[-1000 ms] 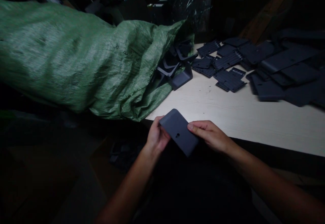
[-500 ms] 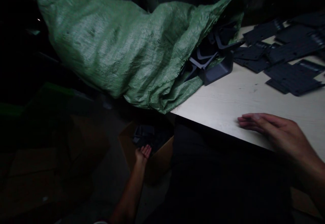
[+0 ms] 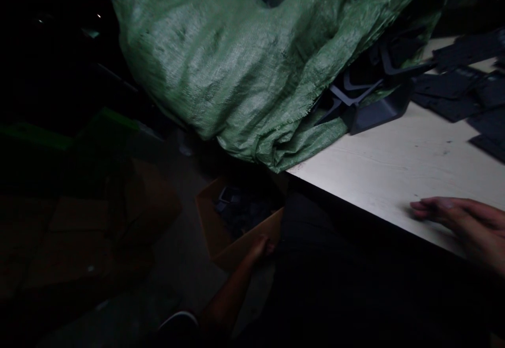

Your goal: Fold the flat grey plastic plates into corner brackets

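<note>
My left hand (image 3: 261, 247) is low in front of the open cardboard box (image 3: 240, 245), close to its near wall. Its fingers are dark and smeared, so I cannot make out how they are bent. Inside the box lies a heap of dark plastic parts (image 3: 244, 208). Over the front edge of the white table (image 3: 398, 164) rests my right hand (image 3: 461, 222), fingers loosely stretched with nothing in them. Beyond it, grey angular plastic parts (image 3: 381, 109) spill from the mouth of a large green woven sack (image 3: 236, 59).
Flat black plates (image 3: 457, 93) lie overlapping on the table at the right. Several cardboard boxes (image 3: 79, 214) stand on the floor at the left, with something green (image 3: 106, 122) behind them in the dark. The sack overhangs the table's left corner.
My left hand has drawn back out of the box, down and right to its near wall, and its open palm no longer shows. The view has shifted left; my right hand stays near the table edge.
</note>
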Demonstrator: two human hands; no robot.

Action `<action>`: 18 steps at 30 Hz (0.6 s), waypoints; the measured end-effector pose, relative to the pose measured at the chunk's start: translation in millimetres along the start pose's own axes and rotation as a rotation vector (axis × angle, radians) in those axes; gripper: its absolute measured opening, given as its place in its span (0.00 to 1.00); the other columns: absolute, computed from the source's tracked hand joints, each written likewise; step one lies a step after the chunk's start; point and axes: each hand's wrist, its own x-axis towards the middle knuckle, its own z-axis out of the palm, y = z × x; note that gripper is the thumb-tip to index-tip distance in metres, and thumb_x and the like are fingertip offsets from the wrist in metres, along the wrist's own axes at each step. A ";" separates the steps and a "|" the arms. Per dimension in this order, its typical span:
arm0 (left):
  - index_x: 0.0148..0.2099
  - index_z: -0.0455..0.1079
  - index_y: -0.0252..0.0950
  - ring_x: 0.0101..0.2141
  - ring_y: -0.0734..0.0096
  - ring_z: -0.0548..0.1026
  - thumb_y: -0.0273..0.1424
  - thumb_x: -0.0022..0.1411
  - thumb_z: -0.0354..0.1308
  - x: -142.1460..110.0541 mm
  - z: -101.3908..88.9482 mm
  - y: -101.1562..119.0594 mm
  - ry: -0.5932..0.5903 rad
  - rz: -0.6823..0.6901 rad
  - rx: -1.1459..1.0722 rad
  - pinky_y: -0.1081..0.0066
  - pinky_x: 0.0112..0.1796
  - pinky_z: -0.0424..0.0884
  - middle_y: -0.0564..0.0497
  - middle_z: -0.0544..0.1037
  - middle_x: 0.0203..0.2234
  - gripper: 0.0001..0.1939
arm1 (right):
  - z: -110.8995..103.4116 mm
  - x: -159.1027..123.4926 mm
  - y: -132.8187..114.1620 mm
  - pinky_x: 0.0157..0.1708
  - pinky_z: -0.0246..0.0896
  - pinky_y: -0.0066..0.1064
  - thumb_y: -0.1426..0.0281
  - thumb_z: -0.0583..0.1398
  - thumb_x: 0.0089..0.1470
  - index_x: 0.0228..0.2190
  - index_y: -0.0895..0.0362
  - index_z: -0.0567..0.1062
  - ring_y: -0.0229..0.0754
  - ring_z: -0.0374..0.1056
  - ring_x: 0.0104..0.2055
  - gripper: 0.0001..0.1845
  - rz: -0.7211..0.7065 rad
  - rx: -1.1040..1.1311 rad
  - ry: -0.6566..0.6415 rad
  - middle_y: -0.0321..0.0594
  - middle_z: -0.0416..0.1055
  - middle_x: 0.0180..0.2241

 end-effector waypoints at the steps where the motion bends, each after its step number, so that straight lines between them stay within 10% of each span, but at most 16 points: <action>1: 0.48 0.73 0.33 0.32 0.71 0.76 0.41 0.72 0.59 2.2 -0.7 6.6 -0.003 0.022 0.014 0.67 0.35 0.77 0.50 0.78 0.37 0.15 | -0.5 0.0 2.7 0.66 0.61 0.57 0.44 0.68 0.49 0.35 0.47 0.86 0.61 0.78 0.51 0.22 0.011 0.004 -0.006 0.42 0.83 0.40; 11: 0.46 0.74 0.33 0.30 0.64 0.82 0.45 0.65 0.62 -34.4 19.9 110.0 -0.095 0.450 -0.093 0.67 0.35 0.76 0.45 0.83 0.30 0.19 | -15.9 37.6 -0.5 0.55 0.72 0.49 0.41 0.76 0.21 0.33 0.51 0.87 0.66 0.80 0.46 0.37 0.289 0.237 -0.211 0.52 0.83 0.43; 18: 0.66 0.60 0.36 0.43 0.58 0.84 0.47 0.75 0.42 -63.9 -45.6 241.9 0.300 0.724 -0.307 0.61 0.43 0.80 0.36 0.83 0.45 0.28 | -46.2 88.5 4.7 0.48 0.77 0.46 0.42 0.71 0.27 0.30 0.48 0.89 0.63 0.81 0.42 0.30 -0.016 0.001 -0.118 0.47 0.84 0.38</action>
